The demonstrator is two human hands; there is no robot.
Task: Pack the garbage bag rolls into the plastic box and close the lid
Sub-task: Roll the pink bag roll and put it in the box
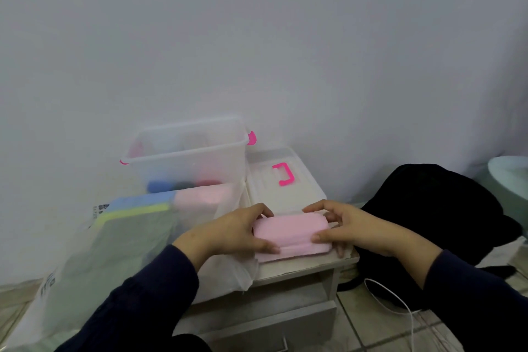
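Note:
A pink garbage bag roll (291, 233), flattened, lies on the front of a small white table (303, 266). My left hand (237, 233) grips its left end and my right hand (347, 226) grips its right end. Behind stands the clear plastic box (188, 157) with pink latches, open, with blue, dark and red rolls blurred at its bottom. Its white lid (281, 180) with a pink handle lies flat to the right of the box. More rolls, blue, yellow-green and pink (143, 206), sit in a translucent plastic bag (114, 254) to the left.
A grey wall rises right behind the box. A black bag or cloth (428, 214) lies on the tiled floor to the right, with a white cable (400, 303) beside it. The table has a drawer (271, 326) below its top.

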